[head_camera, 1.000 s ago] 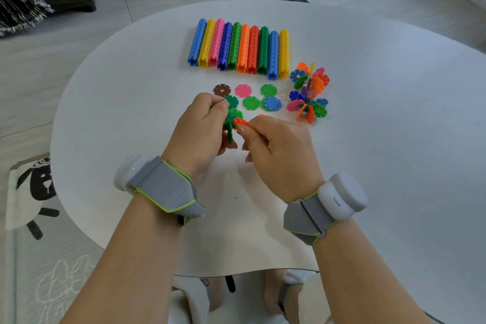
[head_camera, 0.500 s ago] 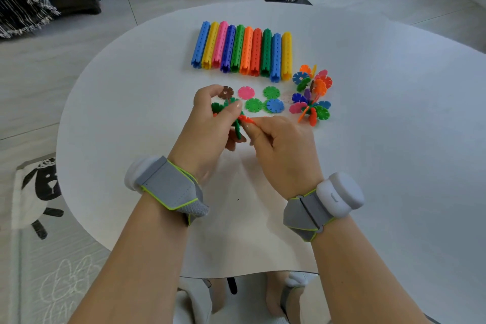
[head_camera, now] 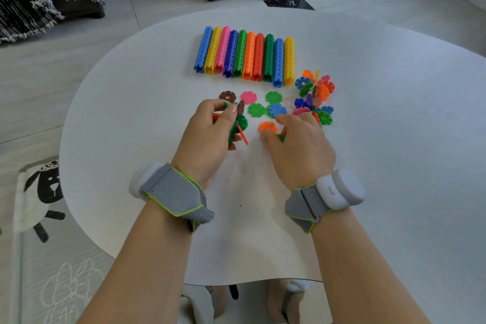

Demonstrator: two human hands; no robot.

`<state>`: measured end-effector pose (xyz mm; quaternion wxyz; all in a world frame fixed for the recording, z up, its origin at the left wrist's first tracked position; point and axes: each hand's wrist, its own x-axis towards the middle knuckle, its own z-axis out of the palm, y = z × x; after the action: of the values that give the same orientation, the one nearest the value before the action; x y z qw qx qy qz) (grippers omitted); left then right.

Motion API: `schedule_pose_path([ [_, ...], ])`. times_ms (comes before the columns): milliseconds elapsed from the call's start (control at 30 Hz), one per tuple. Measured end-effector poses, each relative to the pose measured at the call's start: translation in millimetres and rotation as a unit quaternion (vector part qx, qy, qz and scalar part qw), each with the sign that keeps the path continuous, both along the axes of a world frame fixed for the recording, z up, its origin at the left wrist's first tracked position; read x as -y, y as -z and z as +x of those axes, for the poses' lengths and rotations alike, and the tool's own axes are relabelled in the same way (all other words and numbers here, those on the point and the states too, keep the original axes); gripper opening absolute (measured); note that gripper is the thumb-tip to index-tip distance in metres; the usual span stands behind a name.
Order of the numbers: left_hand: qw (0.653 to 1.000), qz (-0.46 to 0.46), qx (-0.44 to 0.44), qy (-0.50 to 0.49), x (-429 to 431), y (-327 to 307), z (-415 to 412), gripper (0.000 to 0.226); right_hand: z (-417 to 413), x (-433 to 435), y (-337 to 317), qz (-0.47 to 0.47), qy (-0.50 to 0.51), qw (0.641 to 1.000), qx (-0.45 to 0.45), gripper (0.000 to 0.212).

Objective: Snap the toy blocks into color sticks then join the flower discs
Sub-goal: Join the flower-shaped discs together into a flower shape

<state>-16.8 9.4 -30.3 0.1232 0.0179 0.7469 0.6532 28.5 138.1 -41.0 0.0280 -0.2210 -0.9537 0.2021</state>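
Several colour sticks point(head_camera: 244, 55) lie side by side at the back of the white table point(head_camera: 394, 139). My left hand point(head_camera: 207, 134) grips a partly built cluster of flower discs point(head_camera: 239, 123), green with brown and orange-red pieces, held just above the table. My right hand point(head_camera: 302, 144) is down on the table to its right, thumb and fingers curled round a green disc point(head_camera: 281, 137) that is mostly hidden. An orange disc point(head_camera: 267, 127) lies flat just beyond my right thumb. Loose discs lie further back: brown point(head_camera: 227, 96), pink point(head_camera: 248, 97), green point(head_camera: 273, 97), green point(head_camera: 256, 109), blue point(head_camera: 277, 109).
A joined multicolour disc cluster point(head_camera: 315, 97) sits right of the loose discs, close to my right hand's fingers. A pale disc point(head_camera: 289, 102) lies beside it. The table's front edge point(head_camera: 249, 280) is near my forearms. A sheep-pattern mat point(head_camera: 42, 192) lies on the floor at left.
My right hand let go of the cluster and moved right and down onto the table by the orange disc. My left hand keeps the cluster, now with the orange-red piece attached.
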Motion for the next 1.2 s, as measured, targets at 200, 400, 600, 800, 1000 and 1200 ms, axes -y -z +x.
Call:
schedule_pose_path([
  [200, 0.998, 0.040, 0.041, 0.003, -2, 0, 1, 0.012, -2, 0, -1, 0.000, -0.014, 1.000, 0.012, 0.035],
  [400, 0.996, 0.071, 0.062, 0.012, -2, -2, 2, 0.011, -2, 0, -2, -0.010, -0.021, 1.000, 0.007, 0.034],
  [600, 0.994, 0.075, 0.076, 0.008, -5, -4, 2, 0.013, -4, -1, -4, -0.052, -0.012, 0.999, 0.009, 0.029],
  [800, 0.996, 0.059, 0.071, 0.000, -3, -6, 3, 0.015, -2, -2, -2, -0.078, -0.022, 0.996, -0.039, 0.010],
  [1000, 0.996, 0.038, 0.074, -0.016, 1, -5, 1, 0.020, 5, 0, -12, -0.244, -0.029, 0.958, -0.150, 0.006],
  [1200, 0.992, 0.071, 0.097, -0.023, 3, -7, 0, 0.022, 11, 4, -11, -0.306, -0.072, 0.938, -0.148, 0.007],
])
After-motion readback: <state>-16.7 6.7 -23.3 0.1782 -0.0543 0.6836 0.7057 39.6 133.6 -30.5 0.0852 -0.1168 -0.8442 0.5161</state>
